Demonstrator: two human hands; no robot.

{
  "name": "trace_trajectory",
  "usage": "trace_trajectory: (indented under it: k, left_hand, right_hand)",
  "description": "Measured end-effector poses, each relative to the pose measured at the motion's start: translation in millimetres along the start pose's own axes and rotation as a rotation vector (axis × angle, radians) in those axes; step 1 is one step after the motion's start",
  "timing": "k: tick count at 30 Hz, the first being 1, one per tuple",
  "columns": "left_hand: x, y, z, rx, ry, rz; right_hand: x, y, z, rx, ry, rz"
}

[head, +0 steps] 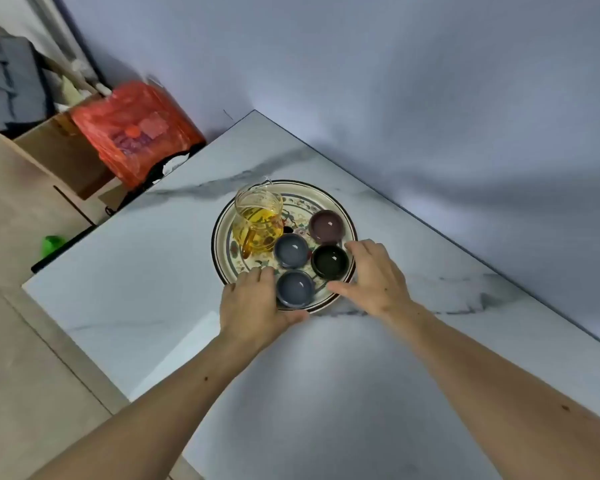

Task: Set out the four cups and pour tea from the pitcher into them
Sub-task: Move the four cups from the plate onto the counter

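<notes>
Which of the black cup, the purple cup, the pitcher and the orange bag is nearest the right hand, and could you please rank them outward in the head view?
From the right hand:
1. Black cup, right beside the fingers.
2. Purple cup, just beyond, farther back on the tray.
3. Pitcher, on the tray's left side.
4. Orange bag, off the table, far left.

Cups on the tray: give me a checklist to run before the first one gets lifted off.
1. All four cups on the tray: ok; purple cup, black cup, two blue-grey cups.
2. Cups empty: cannot tell; the glaze shines.
3. Pitcher upright, holding tea: ok; amber liquid fills its lower part.
4. Left hand placed: ok; at the near blue-grey cup, not closed on it.
5. Right hand placed: ok; open, curved beside the black cup.
6. Room on the table for the cups: ok; bare marble all around the tray.
</notes>
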State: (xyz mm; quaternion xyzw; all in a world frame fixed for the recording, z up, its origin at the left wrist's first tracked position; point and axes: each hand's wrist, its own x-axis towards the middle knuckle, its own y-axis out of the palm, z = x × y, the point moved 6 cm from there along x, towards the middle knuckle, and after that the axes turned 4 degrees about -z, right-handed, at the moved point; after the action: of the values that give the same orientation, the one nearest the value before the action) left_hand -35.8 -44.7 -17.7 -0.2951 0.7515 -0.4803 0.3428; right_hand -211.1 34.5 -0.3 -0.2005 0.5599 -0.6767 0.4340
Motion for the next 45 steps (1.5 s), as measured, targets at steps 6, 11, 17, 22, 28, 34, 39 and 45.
trace_trajectory:
  k: [6,11,17,22,28,34,39,45]
  left_hand:
    - [6.9,7.3,-6.2,-0.039,-0.028,-0.095]
    - [7.7,5.5,-6.5,-0.03,-0.016,-0.132]
    - [5.6,-8.4,-5.2,-0.025,0.024,-0.17]
    - [-0.9,-26.2,-20.1,-0.044,0.139,-0.17]
    - [-12.3,-38.0,-67.9,0.015,0.359,-0.141]
    - [-40.4,-26.4,-132.7,0.028,0.541,-0.119]
    - [-72.8,6.5,-197.2,0.018,0.629,-0.039]
    - [-120.3,56.7,-278.8,0.003,0.686,0.014]
  right_hand:
    - [14.8,9.5,-2.1,0.005,0.017,-0.044]
    - [16.6,11.3,-2.7,0.002,0.006,-0.08]
    - [11.9,1.4,-4.2,-0.02,-0.018,-0.119]
    - [-9.9,-24.0,-19.1,0.035,0.039,-0.191]
    - [-60.7,-57.7,-56.6,0.089,0.141,-0.264]
    - [-131.5,-78.9,-118.1,0.11,0.296,-0.361]
    - [-199.4,-85.9,-185.0,0.135,0.428,-0.389]
    - [-274.6,-88.4,-274.7,0.139,0.508,-0.385]
